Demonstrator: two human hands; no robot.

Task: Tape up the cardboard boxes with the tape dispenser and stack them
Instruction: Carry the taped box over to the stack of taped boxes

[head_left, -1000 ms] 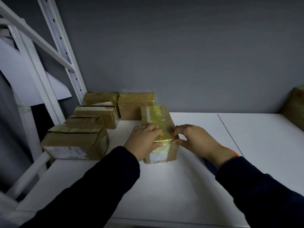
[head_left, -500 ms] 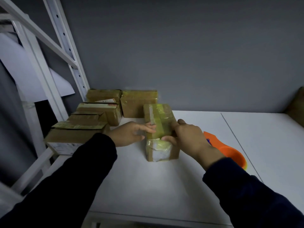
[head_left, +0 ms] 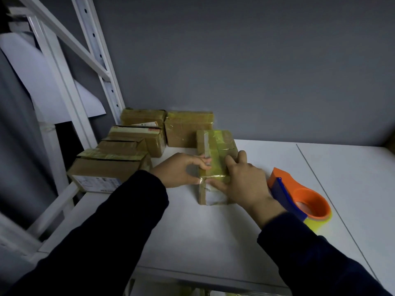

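White table (head_left: 213, 242), white metal rack (head_left: 100, 67), grey wall (head_left: 256, 71)

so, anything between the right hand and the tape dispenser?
Nothing visible. The orange and blue tape dispenser lies on the white table close beside the wrist of the right hand. That hand lies flat on the yellow-taped cardboard box, which the left hand grips.

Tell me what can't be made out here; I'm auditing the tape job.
Head view only:
Taped box: its near top edge lies under the left hand and right hand, so the seal there is hidden.
Tape dispenser: its left side is behind the right wrist.
Label on the nearest left box: print too small and dim.
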